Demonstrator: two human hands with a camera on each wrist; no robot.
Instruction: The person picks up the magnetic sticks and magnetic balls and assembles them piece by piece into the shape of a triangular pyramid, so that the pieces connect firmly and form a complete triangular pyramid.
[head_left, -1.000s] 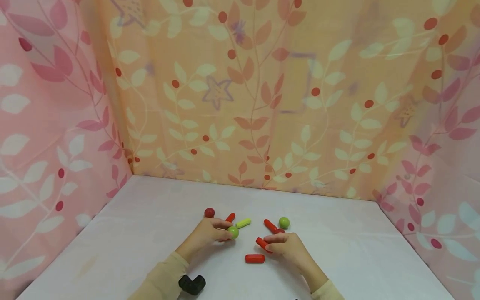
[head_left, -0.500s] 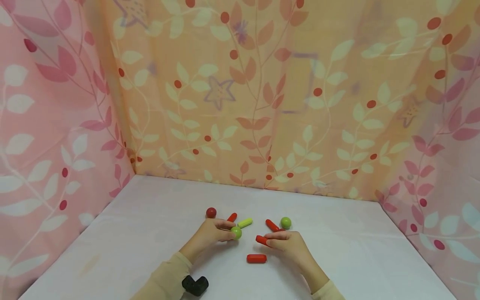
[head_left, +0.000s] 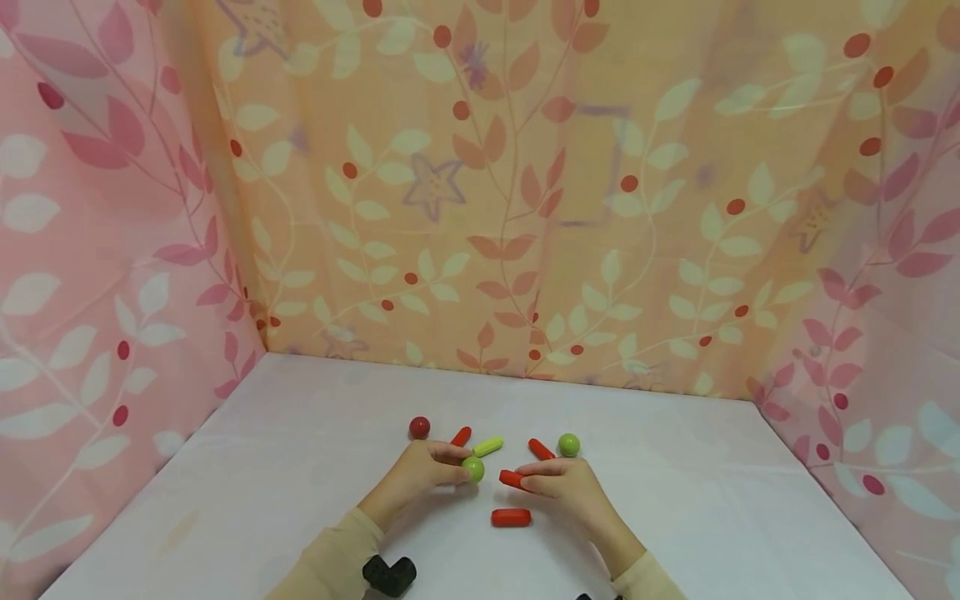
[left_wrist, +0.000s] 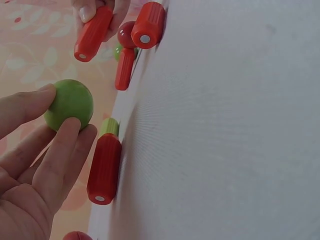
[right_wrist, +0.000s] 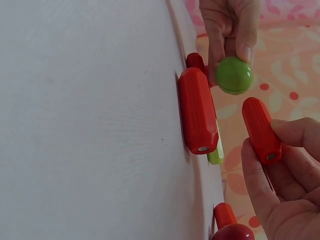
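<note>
My left hand point(head_left: 420, 477) pinches a green ball point(left_wrist: 70, 104) between thumb and fingertips, held off the table. Facing it, my right hand point(head_left: 573, 487) grips a red ribbed stick point(right_wrist: 261, 131) with a pale disc in its end. A small gap separates the stick's tip from the ball. Another red stick point(head_left: 511, 518) lies on the table in front of both hands. Just beyond the left hand are a yellow-green stick point(head_left: 488, 447), a red stick point(head_left: 461, 436) and a dark red ball point(head_left: 419, 427).
Beyond the right hand lie a red stick point(head_left: 541, 449) and a second green ball point(head_left: 569, 445). A red ball point(left_wrist: 127, 34) there is hidden from the head view. Patterned cloth walls point(head_left: 480, 208) enclose the white table point(head_left: 315, 400) at the back and sides.
The right hand has carried its red stick left and slightly away from me, nearer the green ball. My left hand has shifted slightly right with the ball.
</note>
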